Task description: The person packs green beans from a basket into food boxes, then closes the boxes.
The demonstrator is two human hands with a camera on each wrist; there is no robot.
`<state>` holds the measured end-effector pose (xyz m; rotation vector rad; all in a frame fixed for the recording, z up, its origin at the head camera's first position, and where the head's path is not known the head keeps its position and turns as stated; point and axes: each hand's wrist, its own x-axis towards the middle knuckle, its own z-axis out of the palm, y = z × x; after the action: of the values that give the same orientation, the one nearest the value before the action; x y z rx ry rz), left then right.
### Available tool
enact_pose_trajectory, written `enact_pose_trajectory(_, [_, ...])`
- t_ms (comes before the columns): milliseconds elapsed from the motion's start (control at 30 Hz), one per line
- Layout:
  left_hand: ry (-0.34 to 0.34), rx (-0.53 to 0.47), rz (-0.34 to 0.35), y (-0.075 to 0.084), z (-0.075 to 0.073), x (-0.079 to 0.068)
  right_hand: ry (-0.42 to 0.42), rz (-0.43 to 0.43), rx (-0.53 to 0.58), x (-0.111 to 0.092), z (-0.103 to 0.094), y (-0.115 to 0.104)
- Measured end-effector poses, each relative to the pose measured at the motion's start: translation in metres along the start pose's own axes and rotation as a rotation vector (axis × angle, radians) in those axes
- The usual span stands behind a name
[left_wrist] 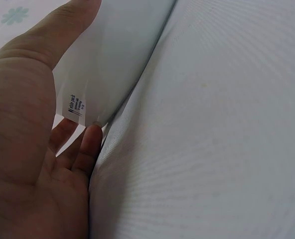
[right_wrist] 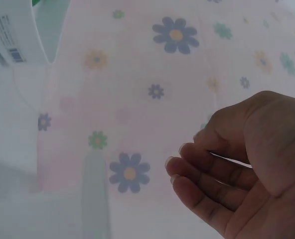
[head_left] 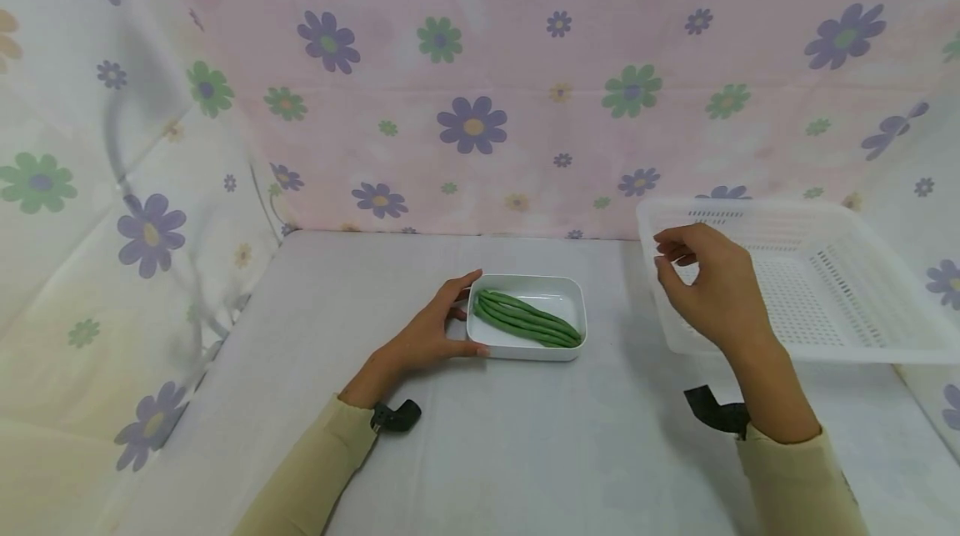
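Observation:
Long green beans (head_left: 525, 319) lie bunched in a small white rectangular dish (head_left: 532, 353) on the table. My left hand (head_left: 423, 342) grips the dish's left end, thumb along the front wall and fingers at the far left corner. In the left wrist view, the thumb and fingertips lie against the dish (left_wrist: 112, 55), which bears a printed label. My right hand (head_left: 716, 286) hovers above the left side of a white plastic basket (head_left: 817, 353), fingers loosely bent. Nothing shows between its thumb and fingertips in the right wrist view, where part of the dish (right_wrist: 20, 30) appears upper left.
The basket has slotted walls and a perforated floor, and stands on the right side of the table. A white cloth (head_left: 525, 453) covers the tabletop. Flower-printed fabric (head_left: 525, 61) hangs behind and along both sides.

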<state>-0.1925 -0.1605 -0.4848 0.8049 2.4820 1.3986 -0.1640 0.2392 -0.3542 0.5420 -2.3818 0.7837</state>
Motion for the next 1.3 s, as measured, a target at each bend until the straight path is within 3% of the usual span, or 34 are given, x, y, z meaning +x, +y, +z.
enact_pose_trajectory(167, [0.005, -0.011, 0.004, 0.0, 0.0, 0.001, 0.009, 0.076, 0.003, -0.001, -0.009, 0.022])
enact_pose_trajectory(333, [0.011, -0.029, 0.009, -0.002, 0.002, 0.001, -0.057, 0.169, -0.027, -0.003, -0.011, 0.041])
enact_pose_trajectory(533, [0.018, -0.027, -0.001, 0.004, 0.003, 0.0, -0.231, 0.273, -0.097, -0.007, -0.008, 0.062])
enact_pose_trajectory(800, [0.013, -0.048, 0.008, 0.036, -0.003, -0.008, -0.482, 0.376, -0.181, -0.01, -0.004, 0.085])
enact_pose_trajectory(1033, [0.014, -0.049, 0.009, 0.038, -0.004, -0.009, -0.722, 0.413, -0.218, -0.012, -0.002, 0.094])
enact_pose_trajectory(1300, [0.013, -0.045, 0.003, 0.038, -0.004, -0.009, -0.834, 0.444, -0.188, -0.015, -0.001, 0.095])
